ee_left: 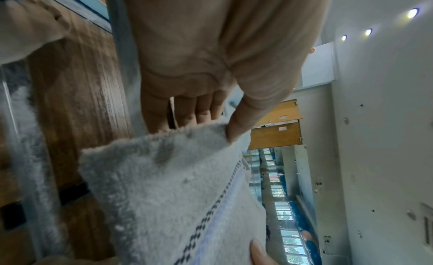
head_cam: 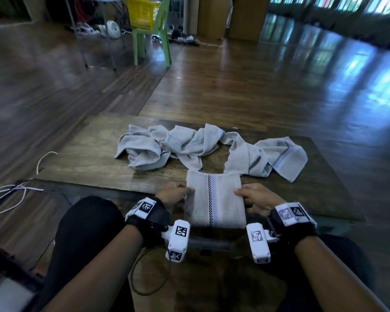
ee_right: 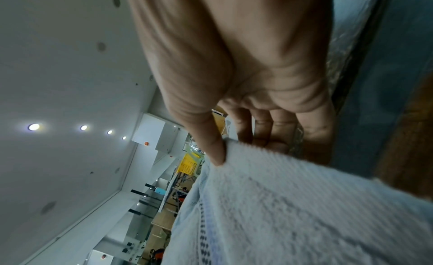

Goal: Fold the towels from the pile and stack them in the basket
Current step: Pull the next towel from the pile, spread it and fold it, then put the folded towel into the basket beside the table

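The left hand (head_cam: 175, 194) is pinching the folded towel (head_cam: 214, 199) at its left edge, thumb on top and fingers (ee_left: 164, 113) curled beneath. The right hand (head_cam: 256, 198) is pinching the right edge likewise. The towel is lying on the desk (head_cam: 95, 158), just before the crumpled pile (head_cam: 189, 147).

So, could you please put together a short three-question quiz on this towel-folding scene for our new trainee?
1. True or false: the folded towel lies flat on the wooden table, untouched by either hand.
2. Which is closest to the person? A) the pile of unfolded towels B) the folded towel C) the yellow basket
3. Fill in: the left hand and the right hand pinch the folded towel at its two ___.

Key:
1. False: both hands grip it, thumb above.
2. B
3. Side edges
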The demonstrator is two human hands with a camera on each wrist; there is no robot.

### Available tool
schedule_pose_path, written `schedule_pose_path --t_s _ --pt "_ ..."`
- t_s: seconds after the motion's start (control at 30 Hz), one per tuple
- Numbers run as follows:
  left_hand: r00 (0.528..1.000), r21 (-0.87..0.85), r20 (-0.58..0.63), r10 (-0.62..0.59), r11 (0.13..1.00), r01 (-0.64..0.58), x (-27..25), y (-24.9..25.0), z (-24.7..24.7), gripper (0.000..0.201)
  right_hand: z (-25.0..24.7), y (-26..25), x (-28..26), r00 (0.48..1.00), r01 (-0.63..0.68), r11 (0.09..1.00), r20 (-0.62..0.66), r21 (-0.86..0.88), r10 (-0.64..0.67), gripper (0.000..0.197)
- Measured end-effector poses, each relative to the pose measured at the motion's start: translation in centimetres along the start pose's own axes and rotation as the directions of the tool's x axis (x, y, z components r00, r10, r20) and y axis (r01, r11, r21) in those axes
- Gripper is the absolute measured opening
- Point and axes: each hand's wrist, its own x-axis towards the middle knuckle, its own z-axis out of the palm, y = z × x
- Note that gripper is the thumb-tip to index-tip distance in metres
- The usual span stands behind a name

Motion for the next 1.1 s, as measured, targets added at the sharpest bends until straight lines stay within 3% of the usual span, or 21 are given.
schedule_pose_path --t_s 0.27,0.37,0.57,0.77,0.87,1.1 --pt "0.979 -0.014 -0.002 0.205 0.979 -0.205 -7.0 3.2 -1.1 0.007 0.7 -3.2 -8.4 0.981 0.185 0.978 -0.083 0.096 -0.178 0.021" --pt "0.955 -0.066 -0.008 0.295 0.953 -0.295 -9.5 5.6 -1.4 0.005 0.8 -5.5 -11.8 0.952 0.294 0.95 -0.121 0.106 -0.281 0.01" --pt "0.896 -0.103 -0.038 0.443 0.89 -0.444 -12.9 9.5 -2.4 0.006 0.4 -9.7 -16.0 0.889 0.446 0.894 -0.128 0.037 -0.439 0.016" --pt "0.876 -0.089 -0.125 0.466 0.874 -0.478 -14.4 10.5 -4.1 0.006 1.4 -12.1 -16.1 0.878 0.476 0.879 -0.05 -0.009 -0.476 0.025" --pt "0.872 -0.08 -0.204 0.446 0.88 -0.469 -15.0 10.0 -5.7 0.011 2.9 -12.9 -15.5 0.877 0.48 0.877 0.004 -0.003 -0.48 0.019" --pt "0.812 -0.065 -0.43 0.394 0.884 -0.463 -18.3 7.9 -11.4 0.014 9.8 -15.8 -13.2 0.826 0.523 0.852 0.238 0.013 -0.511 0.01"
